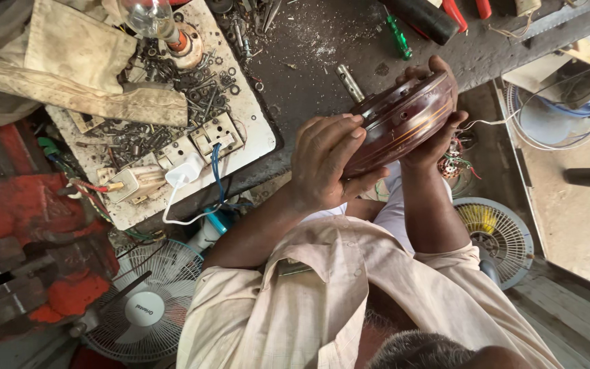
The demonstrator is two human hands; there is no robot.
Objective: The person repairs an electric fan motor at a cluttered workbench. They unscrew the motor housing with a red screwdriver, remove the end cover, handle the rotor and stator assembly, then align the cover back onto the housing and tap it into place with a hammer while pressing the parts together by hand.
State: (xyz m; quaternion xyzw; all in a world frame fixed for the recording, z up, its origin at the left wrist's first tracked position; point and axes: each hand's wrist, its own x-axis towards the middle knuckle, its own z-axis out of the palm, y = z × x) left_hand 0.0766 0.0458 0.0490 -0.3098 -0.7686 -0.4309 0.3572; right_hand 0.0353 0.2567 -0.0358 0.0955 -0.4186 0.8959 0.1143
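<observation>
Maroon with thin gold stripes, the round motor (401, 123) sits on edge between both hands, raised above the dark worktop (322, 41) and tilted so its steel shaft (349, 83) points up and left. The left hand (322, 164) is closed over the near rim with fingers spread across the face; the right hand (438, 130) wraps the far rim, fingertips hooked over the top edge. Both grips look firm.

Holding it well seems to call for even pressure from the two sides, as the housing looks heavy and smooth and could slip. Thin wires (486, 123) trail from the right side, so any turning should leave them slack. Screws and washers litter the white tray (254, 137) just left, near enough to knock.
</observation>
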